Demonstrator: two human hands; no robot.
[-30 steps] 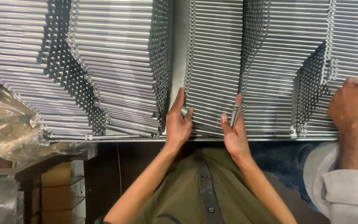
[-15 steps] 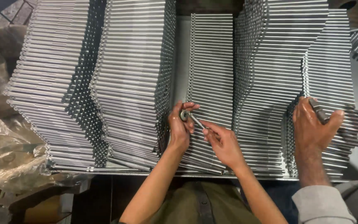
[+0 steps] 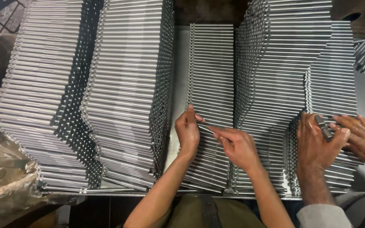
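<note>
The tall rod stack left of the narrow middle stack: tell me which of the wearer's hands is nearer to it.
Left. The left hand rests at the middle stack's left edge, right beside the tall stack. The right hand lies farther right, on the middle stack.

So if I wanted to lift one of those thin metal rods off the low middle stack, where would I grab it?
Probably by its two ends. The rods in the middle stack lie flat, side by side and touching, so the long sides offer no gap. The left hand sits at the stack's left edge, where the ends are exposed; the right hand rests on top.
</note>
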